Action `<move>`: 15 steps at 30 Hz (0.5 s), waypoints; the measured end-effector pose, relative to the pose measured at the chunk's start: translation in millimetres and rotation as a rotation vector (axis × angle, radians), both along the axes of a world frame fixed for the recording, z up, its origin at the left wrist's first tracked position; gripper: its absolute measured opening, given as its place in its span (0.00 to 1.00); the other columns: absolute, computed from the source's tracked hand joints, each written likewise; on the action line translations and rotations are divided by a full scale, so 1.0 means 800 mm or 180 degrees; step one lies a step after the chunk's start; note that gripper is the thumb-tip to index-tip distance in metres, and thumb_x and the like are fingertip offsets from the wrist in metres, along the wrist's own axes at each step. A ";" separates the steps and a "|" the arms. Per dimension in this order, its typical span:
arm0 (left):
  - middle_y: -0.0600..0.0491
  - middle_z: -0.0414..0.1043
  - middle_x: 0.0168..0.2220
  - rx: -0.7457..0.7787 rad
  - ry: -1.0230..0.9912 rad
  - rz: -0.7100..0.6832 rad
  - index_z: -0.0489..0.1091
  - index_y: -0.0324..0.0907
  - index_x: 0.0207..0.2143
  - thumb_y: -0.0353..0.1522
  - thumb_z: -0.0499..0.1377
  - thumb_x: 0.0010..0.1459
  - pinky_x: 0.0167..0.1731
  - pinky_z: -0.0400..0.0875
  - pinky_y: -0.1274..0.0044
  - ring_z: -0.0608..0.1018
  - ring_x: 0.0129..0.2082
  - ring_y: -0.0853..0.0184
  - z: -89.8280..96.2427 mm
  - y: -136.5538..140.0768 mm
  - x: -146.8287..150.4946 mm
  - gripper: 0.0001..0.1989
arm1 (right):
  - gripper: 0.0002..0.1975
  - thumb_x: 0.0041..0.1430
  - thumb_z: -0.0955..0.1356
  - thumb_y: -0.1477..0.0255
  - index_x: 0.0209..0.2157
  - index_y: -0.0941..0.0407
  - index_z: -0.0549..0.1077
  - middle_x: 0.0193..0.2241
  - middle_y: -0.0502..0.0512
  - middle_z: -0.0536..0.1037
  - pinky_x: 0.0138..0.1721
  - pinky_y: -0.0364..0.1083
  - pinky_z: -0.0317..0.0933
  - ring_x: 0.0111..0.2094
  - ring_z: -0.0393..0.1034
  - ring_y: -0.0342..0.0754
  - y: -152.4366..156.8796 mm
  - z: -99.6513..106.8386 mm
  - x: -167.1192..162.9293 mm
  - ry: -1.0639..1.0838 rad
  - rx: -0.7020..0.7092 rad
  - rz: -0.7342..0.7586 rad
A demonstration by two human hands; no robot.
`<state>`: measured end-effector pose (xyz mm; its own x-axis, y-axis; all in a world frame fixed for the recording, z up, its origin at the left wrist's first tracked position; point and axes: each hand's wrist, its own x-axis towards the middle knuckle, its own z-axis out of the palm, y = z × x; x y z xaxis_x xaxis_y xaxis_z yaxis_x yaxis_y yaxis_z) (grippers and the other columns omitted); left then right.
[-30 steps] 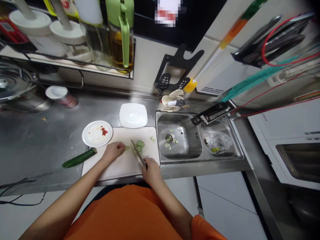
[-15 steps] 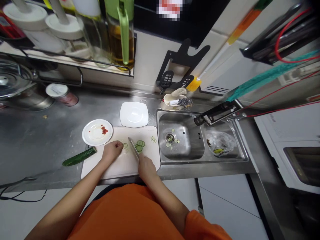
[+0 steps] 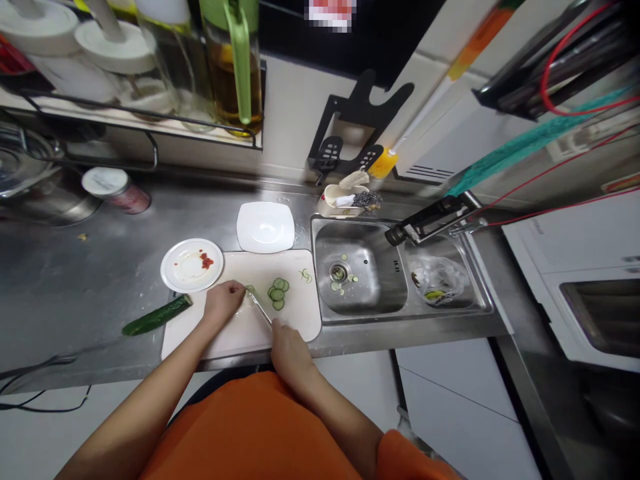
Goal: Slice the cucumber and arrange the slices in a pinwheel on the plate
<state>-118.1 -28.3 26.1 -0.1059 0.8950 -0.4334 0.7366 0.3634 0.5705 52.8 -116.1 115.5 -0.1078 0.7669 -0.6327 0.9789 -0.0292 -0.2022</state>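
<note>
In the head view, the right hand point(image 3: 291, 351) is gripping the knife point(image 3: 260, 306), its tip reaching a thin cucumber piece point(image 3: 249, 289) near the cutting board's point(image 3: 240, 339) middle. The left hand point(image 3: 223, 303) is bending its fingers there; whether they are pinching it, I cannot tell. Fingertips should be curling away from the blade. Cucumber slices point(image 3: 278, 294) are lying toward the right edge; the cucumber point(image 3: 157, 316) is lying at the left edge, and the round plate point(image 3: 176, 272) is covering the far left corner, perhaps crowding that hand.

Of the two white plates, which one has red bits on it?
The round plate, nearer the left hand, has the red bits; the squarish plate, behind the cutting board, shows none.
</note>
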 end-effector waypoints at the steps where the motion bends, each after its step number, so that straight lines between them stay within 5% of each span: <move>1: 0.53 0.79 0.30 -0.0006 -0.0015 -0.0002 0.76 0.44 0.28 0.37 0.54 0.50 0.34 0.64 0.77 0.77 0.32 0.64 -0.001 0.000 0.000 0.12 | 0.17 0.61 0.56 0.84 0.47 0.59 0.66 0.37 0.62 0.77 0.36 0.45 0.64 0.40 0.74 0.52 0.000 -0.001 0.000 0.0008 0.0011 -0.0010; 15: 0.52 0.78 0.29 -0.0041 -0.0033 0.0005 0.76 0.43 0.28 0.38 0.54 0.50 0.33 0.64 0.76 0.77 0.32 0.63 0.000 0.001 0.000 0.13 | 0.18 0.58 0.56 0.86 0.48 0.60 0.65 0.38 0.62 0.77 0.37 0.46 0.62 0.42 0.73 0.53 0.002 -0.008 -0.004 0.0040 -0.0050 -0.0060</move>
<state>-118.1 -27.1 26.2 -0.1026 0.8891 -0.4460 0.7300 0.3719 0.5734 49.3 -114.5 109.0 -0.1015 0.7587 -0.6434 0.9755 -0.0508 -0.2139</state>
